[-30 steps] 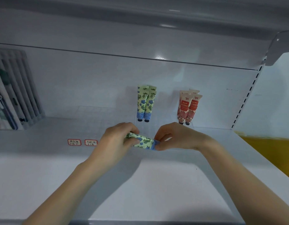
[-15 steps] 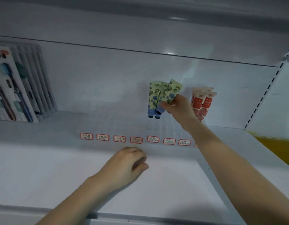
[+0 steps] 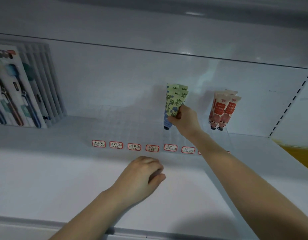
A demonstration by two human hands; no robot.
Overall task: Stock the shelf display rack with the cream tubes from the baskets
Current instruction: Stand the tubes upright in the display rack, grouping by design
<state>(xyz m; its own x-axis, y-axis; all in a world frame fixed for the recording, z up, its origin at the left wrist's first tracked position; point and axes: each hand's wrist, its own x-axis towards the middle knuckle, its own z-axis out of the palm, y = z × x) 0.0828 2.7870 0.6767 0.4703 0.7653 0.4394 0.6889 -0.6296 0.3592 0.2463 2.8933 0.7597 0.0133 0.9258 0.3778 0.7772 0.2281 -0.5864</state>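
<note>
Right grip (image 3: 184, 120), arm stretched to 1 o'clock, pinches green floral tube (image 3: 175, 104). Left grip (image 3: 142, 175) at 6 o'clock, loosely curled, empty.

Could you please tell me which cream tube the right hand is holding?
The frontmost green floral tube; the right hand grips it, while the red-labelled tubes stand untouched.

Free rack lanes (image 3: 125, 123) left — tubes (image 3: 175, 101) right

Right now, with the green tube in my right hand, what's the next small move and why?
Probably lower the green tube into the clear rack and release: your right hand grips it upright against the green tubes already standing there.
</note>
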